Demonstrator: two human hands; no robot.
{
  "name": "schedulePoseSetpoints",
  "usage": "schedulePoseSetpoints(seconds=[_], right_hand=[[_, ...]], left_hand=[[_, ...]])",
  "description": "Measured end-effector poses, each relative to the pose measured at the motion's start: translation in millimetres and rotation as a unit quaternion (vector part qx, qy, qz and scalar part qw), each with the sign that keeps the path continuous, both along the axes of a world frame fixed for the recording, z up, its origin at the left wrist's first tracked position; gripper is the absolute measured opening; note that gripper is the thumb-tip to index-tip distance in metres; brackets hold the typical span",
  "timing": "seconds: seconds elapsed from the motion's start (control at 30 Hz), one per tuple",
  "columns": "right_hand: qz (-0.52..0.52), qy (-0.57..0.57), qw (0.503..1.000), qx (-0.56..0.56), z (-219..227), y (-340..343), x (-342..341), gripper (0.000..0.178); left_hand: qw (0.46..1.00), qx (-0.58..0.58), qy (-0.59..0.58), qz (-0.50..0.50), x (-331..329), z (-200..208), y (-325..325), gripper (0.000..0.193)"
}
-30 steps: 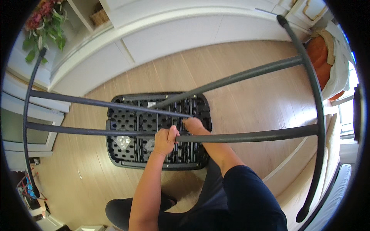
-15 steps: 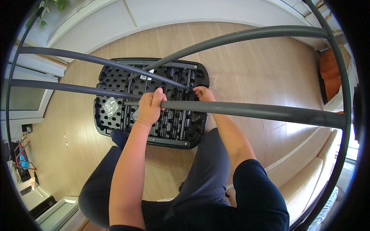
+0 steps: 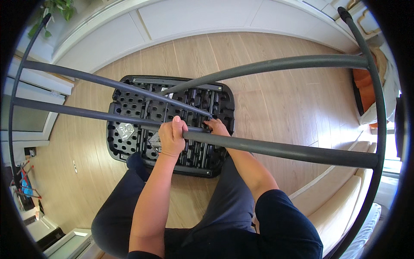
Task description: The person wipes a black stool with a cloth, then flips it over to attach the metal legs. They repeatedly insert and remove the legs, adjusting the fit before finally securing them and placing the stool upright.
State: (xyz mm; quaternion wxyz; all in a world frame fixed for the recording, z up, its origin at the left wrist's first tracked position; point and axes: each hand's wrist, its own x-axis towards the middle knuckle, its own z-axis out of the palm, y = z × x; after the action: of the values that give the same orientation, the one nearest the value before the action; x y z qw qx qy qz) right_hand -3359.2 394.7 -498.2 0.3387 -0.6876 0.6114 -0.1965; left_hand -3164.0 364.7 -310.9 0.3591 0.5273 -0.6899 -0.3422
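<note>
A black plastic panel (image 3: pixel 196 153) with rows of hollows and metal side rails lies on the floor, like the underside of a folding tabletop. Above it, two dark grey tubular leg frames cross. My left hand (image 3: pixel 172 137) is wrapped round the middle of the nearer metal tube (image 3: pixel 276 149), thumb up. Close to the lower end of the thinner tube (image 3: pixel 142 93), over the panel's right half, my right hand (image 3: pixel 218 127) has its fingers bent and drawn together. Whatever lies between those fingertips is hidden.
A clear plastic packet (image 3: pixel 125 131) lies on the panel. White cabinets (image 3: pixel 194 19) line the far side, and a cream sofa (image 3: pixel 336 203) stands at right. An upright curved tube (image 3: pixel 382 112) spans the right side. A small pale object (image 3: pixel 75 166) lies on the floor at left.
The leg frame's right part has dropped lower in view, and my left hand on it has come down slightly. My right hand has shifted left and nearer, to just below the thinner tube's end.
</note>
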Motion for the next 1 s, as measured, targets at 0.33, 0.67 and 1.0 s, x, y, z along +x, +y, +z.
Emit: schedulePoseSetpoints(seconds=[0.33,0.67,1.0], right_hand=[[-0.051,0.087,0.995,0.015,19,7,15,0.066],[-0.015,0.138,0.986,-0.091,21,-6,14,0.052],[-0.016,0.183,0.976,-0.120,21,-20,11,0.013]], left_hand=[[0.987,-0.137,-0.050,0.070,-1,17,-11,0.038],[0.962,-0.200,0.098,0.158,34,84,-51,0.010],[0.844,-0.498,-0.196,0.030,140,263,-34,0.013]])
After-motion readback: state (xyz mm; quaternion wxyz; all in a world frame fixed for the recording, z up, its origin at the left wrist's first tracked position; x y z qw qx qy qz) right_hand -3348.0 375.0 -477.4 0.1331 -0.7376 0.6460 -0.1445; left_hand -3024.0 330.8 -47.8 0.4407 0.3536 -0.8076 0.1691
